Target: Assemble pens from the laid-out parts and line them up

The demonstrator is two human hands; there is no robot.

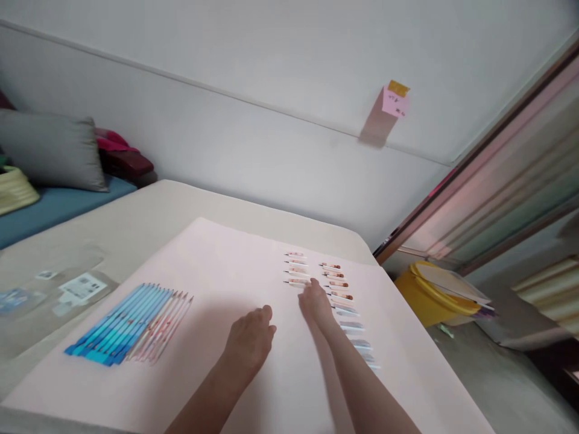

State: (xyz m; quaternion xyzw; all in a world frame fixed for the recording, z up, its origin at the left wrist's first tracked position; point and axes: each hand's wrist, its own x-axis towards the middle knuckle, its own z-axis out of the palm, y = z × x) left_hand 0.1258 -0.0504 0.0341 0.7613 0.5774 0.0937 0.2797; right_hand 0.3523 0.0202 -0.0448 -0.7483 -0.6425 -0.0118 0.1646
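Observation:
My right hand (318, 301) reaches to the end of a column of short, dark-tipped pencil pieces, with its fingertips at the right end of the lowest short pencil piece (297, 282). The fingers look pinched on that end, partly hiding it. Just right of this hand runs a second column of short pieces, such as a brown-ended one (338, 284). Over the pale sheet (235, 265) hovers my left hand (251, 339), loosely curled, thumb apart, holding nothing. Left of it lie blue pencils (122, 319) and whitish-pink pencils (165, 328), side by side in rows.
Clear plastic packaging with a white label (82, 287) lies at the table's left. A grey cushion (54, 150) rests on a blue seat. Beyond the right table edge stands a yellow bin (420, 295). A pink note (394, 102) hangs on the wall behind.

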